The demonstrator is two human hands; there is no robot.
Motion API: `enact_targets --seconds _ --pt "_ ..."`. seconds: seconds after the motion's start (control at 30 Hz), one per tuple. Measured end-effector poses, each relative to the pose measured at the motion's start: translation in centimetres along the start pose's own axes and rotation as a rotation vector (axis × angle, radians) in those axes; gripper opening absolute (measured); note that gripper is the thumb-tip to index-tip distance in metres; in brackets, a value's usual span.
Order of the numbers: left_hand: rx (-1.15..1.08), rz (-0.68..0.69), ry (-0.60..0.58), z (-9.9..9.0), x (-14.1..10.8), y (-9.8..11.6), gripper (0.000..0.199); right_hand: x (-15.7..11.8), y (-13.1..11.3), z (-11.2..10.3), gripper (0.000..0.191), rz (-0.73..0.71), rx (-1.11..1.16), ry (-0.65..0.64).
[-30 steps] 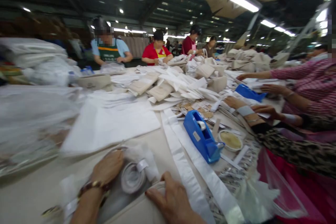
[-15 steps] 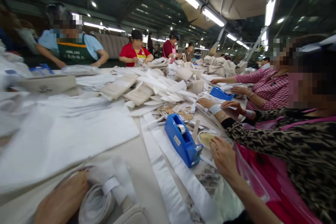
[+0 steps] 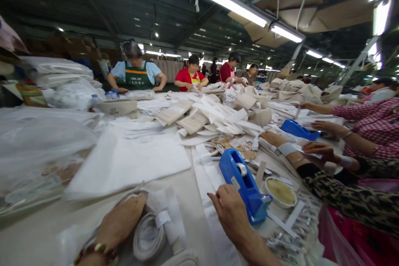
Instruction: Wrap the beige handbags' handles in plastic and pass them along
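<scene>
My left hand (image 3: 124, 216), with a beaded bracelet at the wrist, closes at the edge of a beige cloth bundle (image 3: 179, 232); its fingertips are hidden. Beside it, a coiled beige strap (image 3: 149, 239) stands on edge, and a white paper band (image 3: 162, 218) wraps part of the bundle. My right hand (image 3: 230, 212) is over long white strips (image 3: 207, 185), thumb apart from its bent fingers, with nothing visible in it. Just right of that hand is a blue tape dispenser (image 3: 241, 187). A round dish with a yellowish pad (image 3: 280, 192) lies farther right.
Folded white sheets (image 3: 134, 158) cover the left-centre table. Beyond them rises a pile of beige and white pieces (image 3: 215, 112). A co-worker's forearms (image 3: 291, 153) reach in from the right, near a second blue dispenser (image 3: 299, 129). Clear plastic bags (image 3: 40, 145) lie at left.
My right hand has left the round dish and moved left, over the white strips beside the tape dispenser. My left hand stays at the bundle. The view has turned left.
</scene>
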State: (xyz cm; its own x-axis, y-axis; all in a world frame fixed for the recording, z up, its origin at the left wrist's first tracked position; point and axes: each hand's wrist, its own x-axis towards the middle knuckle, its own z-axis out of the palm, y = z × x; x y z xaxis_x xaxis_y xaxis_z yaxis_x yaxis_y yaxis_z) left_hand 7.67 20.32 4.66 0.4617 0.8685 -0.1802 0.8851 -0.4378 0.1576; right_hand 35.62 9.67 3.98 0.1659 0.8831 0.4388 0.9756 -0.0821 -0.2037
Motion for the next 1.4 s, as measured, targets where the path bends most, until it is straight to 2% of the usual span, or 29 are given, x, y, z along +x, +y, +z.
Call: enact_targets --seconds 0.07,0.13,0.27,0.37,0.47,0.63,0.73,0.8,0.87,0.97,1.1,1.27,1.4 --pt "0.083 -0.035 -0.076 -0.9 -0.4 1.5 0.037 1.7 -1.0 2.5 0.016 0.137 -0.138 -0.109" --pt "0.126 -0.058 -0.093 -1.7 -0.7 2.5 0.039 3.2 -1.0 4.2 0.019 0.217 -0.201 -0.144" --pt "0.143 -0.081 -0.097 -2.2 -0.8 3.0 0.041 4.5 -0.2 5.2 0.021 0.21 -0.23 -0.216" --pt "0.15 -0.079 -0.089 -2.2 -0.8 3.0 0.042 5.1 0.1 5.0 0.029 0.194 -0.24 -0.254" --pt "0.144 -0.071 -0.072 -2.2 -1.0 3.1 0.041 5.8 0.0 4.4 0.03 0.202 -0.233 -0.271" --pt "0.137 -0.061 -0.047 -2.3 -1.2 3.2 0.041 5.7 -1.9 2.1 0.018 0.17 -0.149 -0.275" --pt "0.127 -0.054 -0.041 -2.3 -1.1 3.2 0.042 4.3 -3.5 0.8 0.009 0.086 -0.025 -0.356" --pt "0.124 -0.052 -0.042 -2.3 -1.0 3.1 0.042 3.5 -4.1 0.5 0.025 0.049 0.074 -0.439" --pt "0.123 -0.048 -0.043 -2.3 -1.0 3.1 0.042 3.4 -4.0 0.6 0.039 0.075 0.15 -0.464" --pt "0.124 -0.045 -0.039 -2.2 -1.0 3.0 0.043 4.5 -3.3 1.9 0.034 0.21 0.213 -0.391" --pt "0.122 -0.059 -0.036 -2.1 -1.1 3.1 0.046 6.3 -3.4 4.6 0.029 0.367 0.309 -0.352" --pt "0.118 -0.072 -0.012 -1.7 -0.6 3.0 0.047 7.6 -5.0 8.1 0.023 0.422 0.512 -0.312" --pt "0.109 -0.08 -0.021 -1.6 -0.5 2.9 0.047 8.1 -5.6 9.1 0.019 0.434 0.713 -0.278"
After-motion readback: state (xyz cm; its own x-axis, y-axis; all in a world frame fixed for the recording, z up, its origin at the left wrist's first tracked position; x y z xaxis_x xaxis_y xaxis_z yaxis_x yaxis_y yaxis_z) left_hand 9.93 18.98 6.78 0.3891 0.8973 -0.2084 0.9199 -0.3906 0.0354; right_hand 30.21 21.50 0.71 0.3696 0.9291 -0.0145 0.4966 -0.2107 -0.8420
